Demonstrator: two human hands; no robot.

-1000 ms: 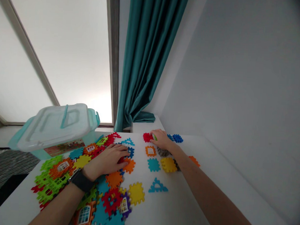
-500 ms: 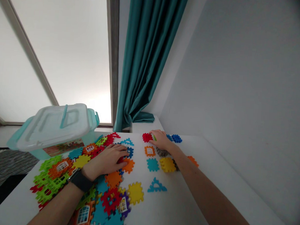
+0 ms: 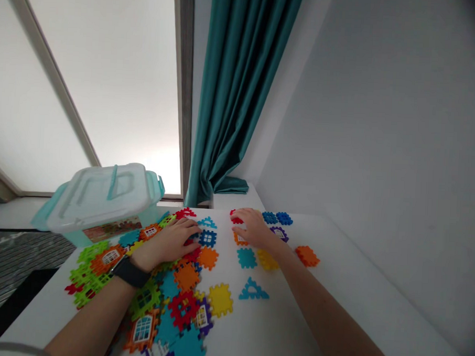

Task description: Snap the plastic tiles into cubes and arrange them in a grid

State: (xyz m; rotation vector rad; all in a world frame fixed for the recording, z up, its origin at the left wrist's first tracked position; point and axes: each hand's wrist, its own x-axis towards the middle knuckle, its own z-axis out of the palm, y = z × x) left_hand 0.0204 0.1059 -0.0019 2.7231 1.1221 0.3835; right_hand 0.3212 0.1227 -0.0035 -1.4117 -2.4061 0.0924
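Note:
My left hand (image 3: 174, 242), a dark watch on its wrist, lies with fingers stretched over the heap of interlocking plastic tiles. Beside its fingertips are a blue window tile (image 3: 207, 238) and a light-blue triangular tile (image 3: 207, 222); an orange tile (image 3: 208, 258) lies just below the thumb. My right hand (image 3: 253, 227) hovers over the sorted tiles, thumb and fingers apart. It partly covers a red tile (image 3: 235, 219) and an orange window tile (image 3: 240, 239). Closer to me lie a teal square tile (image 3: 247, 258), a yellow tile (image 3: 267, 260) and a light-blue triangular tile (image 3: 253, 289).
A lidded clear-and-teal box (image 3: 103, 198) stands at the back left. Two blue tiles (image 3: 277, 218), a purple tile (image 3: 279, 233) and an orange tile (image 3: 307, 256) lie to the right. The green curtain (image 3: 240, 104) hangs behind the white table (image 3: 278, 326).
The view has shifted slightly. My right hand has drawn a little nearer, its thumb now over the orange window tile. My left hand has slid back slightly, uncovering the blue window tile.

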